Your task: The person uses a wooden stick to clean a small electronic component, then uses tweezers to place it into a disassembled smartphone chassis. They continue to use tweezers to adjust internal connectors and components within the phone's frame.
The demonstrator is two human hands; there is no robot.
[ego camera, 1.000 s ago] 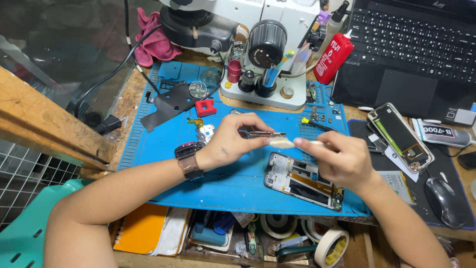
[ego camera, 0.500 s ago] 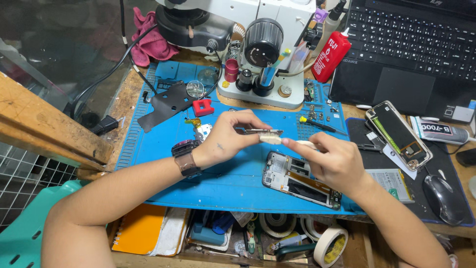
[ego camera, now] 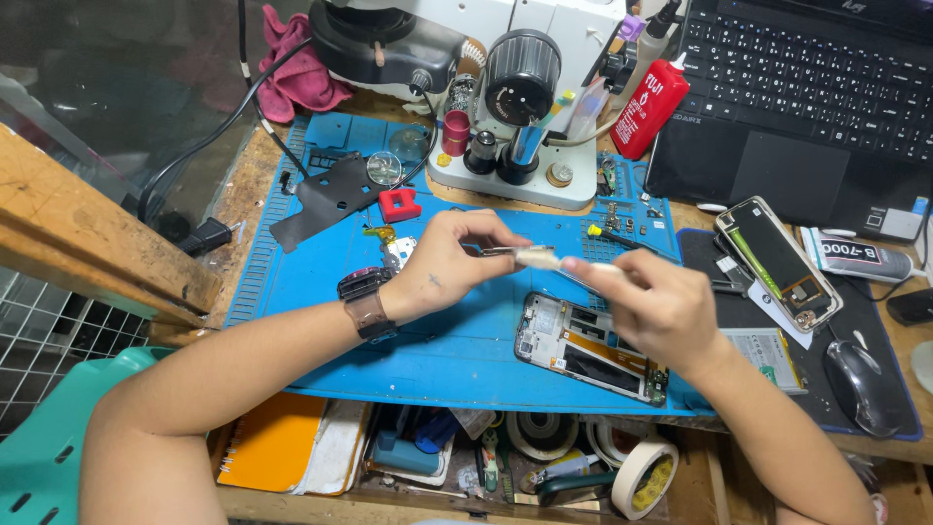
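My left hand [ego camera: 452, 261], with a dark watch on its wrist, pinches metal tweezers [ego camera: 501, 251] above the blue work mat [ego camera: 330, 321]. My right hand [ego camera: 653, 303] holds a small brush with a pale tip [ego camera: 537, 258] against the tweezer points. Whatever the tweezers grip is too small to make out. Below the hands an opened phone frame [ego camera: 588, 347] lies on the mat with its boards exposed.
A white microscope base [ego camera: 515, 146] stands behind the mat, with a red bottle [ego camera: 649, 107] and a laptop [ego camera: 826, 87] to its right. A second opened phone [ego camera: 776, 261], a glue tube [ego camera: 855, 258] and a mouse [ego camera: 861, 386] lie right. Tape rolls [ego camera: 641, 476] sit below.
Both hands have stayed together over the mat, shifting slightly left as the view moved. The brush tip still rubs at the tweezer points.
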